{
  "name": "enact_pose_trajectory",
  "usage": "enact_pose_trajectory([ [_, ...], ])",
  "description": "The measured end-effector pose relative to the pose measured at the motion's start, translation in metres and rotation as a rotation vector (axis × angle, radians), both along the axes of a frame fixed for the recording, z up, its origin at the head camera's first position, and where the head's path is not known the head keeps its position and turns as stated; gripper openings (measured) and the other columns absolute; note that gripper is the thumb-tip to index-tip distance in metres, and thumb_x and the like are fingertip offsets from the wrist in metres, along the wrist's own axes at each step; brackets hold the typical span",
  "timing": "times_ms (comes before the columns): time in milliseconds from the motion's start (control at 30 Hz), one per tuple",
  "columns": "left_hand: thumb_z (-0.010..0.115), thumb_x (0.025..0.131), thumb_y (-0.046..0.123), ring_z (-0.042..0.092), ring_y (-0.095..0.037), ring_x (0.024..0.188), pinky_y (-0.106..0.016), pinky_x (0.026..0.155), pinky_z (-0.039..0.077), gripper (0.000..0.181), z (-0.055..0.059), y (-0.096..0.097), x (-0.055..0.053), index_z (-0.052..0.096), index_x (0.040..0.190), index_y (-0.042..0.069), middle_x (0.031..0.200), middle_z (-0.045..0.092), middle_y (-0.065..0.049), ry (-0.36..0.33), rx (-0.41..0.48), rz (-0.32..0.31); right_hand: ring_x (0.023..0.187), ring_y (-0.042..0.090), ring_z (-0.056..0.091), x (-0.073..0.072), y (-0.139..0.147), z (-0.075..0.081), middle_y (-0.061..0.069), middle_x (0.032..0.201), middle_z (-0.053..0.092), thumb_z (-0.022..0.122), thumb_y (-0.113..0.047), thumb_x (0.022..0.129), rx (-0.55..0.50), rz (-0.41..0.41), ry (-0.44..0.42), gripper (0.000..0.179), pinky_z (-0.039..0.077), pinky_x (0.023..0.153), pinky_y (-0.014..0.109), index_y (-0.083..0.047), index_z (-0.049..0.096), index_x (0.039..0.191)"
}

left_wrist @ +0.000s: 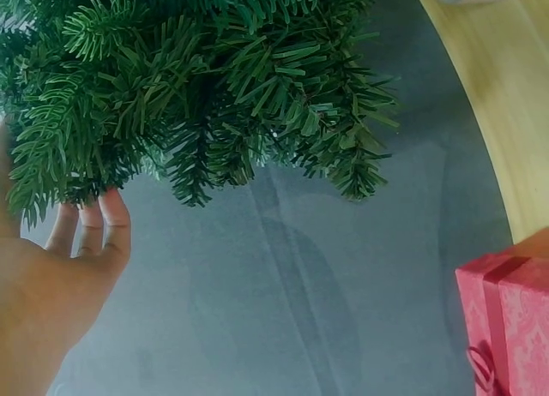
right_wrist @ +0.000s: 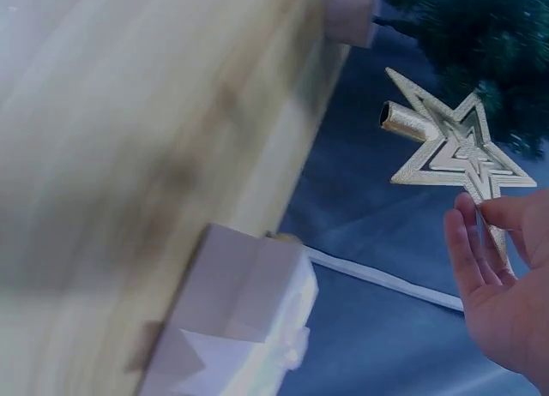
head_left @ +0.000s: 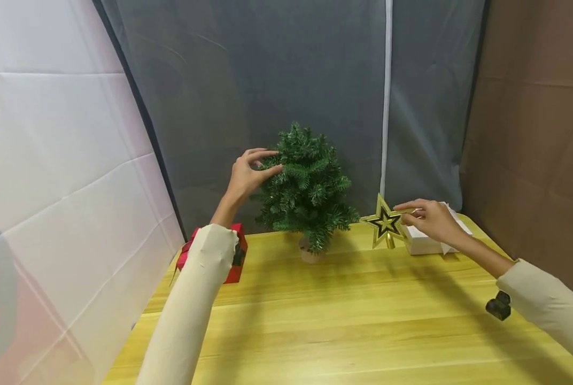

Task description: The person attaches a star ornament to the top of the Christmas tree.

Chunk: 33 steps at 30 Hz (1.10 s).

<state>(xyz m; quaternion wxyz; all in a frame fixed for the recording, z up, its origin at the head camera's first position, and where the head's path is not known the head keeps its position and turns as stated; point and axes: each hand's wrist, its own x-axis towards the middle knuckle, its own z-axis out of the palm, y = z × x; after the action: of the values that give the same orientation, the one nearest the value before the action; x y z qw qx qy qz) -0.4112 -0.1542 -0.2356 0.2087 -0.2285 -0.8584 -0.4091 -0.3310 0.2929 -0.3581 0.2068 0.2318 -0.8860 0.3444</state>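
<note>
A small green artificial Christmas tree (head_left: 306, 187) stands upright on a pale round base (head_left: 311, 251). My left hand (head_left: 248, 174) is at its upper left side, thumb and fingers spread apart, the fingertips among the branch tips (left_wrist: 94, 169). My right hand (head_left: 433, 219) pinches a gold star tree topper (head_left: 384, 221) by one point, between thumb and fingers. Held off the table, to the right of the tree, the star has its hollow tube (right_wrist: 407, 122) hanging downward in the head view. In the right wrist view the open end of that tube shows.
A red gift box (head_left: 235, 256) sits at the table's left, partly behind my left sleeve. At the right rear stands a white gift box (head_left: 423, 243) with a ribbon, below my right hand. Grey cloth (head_left: 267, 64) hangs behind the wooden table (head_left: 315, 331).
</note>
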Motion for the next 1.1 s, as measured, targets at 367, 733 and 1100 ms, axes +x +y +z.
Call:
enact_pose_trajectory([
  [367, 0.081, 0.093, 0.033, 0.054, -0.029, 0.119, -0.052, 0.098, 0.047, 0.045, -0.006, -0.001, 0.004, 0.072, 0.134, 0.018, 0.152, 0.052, -0.004, 0.000, -0.003, 0.023, 0.074, 0.000, 0.073, 0.000, 0.007, 0.035, 0.014, 0.096, 0.076, 0.069, -0.008, 0.099, -0.013, -0.042, 0.046, 0.023, 0.027, 0.041, 0.022, -0.007, 0.078, 0.120],
  [733, 0.081, 0.093, 0.035, 0.054, -0.029, 0.117, -0.052, 0.097, 0.046, 0.045, -0.007, -0.008, 0.005, 0.073, 0.134, 0.019, 0.153, 0.052, -0.008, 0.005, -0.013, 0.035, 0.078, 0.000, 0.074, 0.005, 0.003, 0.080, 0.015, 0.102, 0.077, 0.070, -0.010, 0.099, -0.043, -0.109, 0.049, 0.025, 0.043, 0.053, 0.016, -0.011, 0.078, 0.123],
  [1100, 0.081, 0.093, 0.035, 0.053, -0.030, 0.119, -0.052, 0.098, 0.046, 0.046, -0.002, 0.000, 0.005, 0.072, 0.135, 0.017, 0.154, 0.050, -0.007, -0.005, -0.020, 0.019, 0.072, -0.011, 0.069, 0.004, 0.000, 0.118, 0.019, 0.096, 0.078, 0.070, -0.010, 0.099, -0.087, -0.120, 0.091, 0.025, 0.040, 0.047, 0.019, -0.011, 0.078, 0.123],
])
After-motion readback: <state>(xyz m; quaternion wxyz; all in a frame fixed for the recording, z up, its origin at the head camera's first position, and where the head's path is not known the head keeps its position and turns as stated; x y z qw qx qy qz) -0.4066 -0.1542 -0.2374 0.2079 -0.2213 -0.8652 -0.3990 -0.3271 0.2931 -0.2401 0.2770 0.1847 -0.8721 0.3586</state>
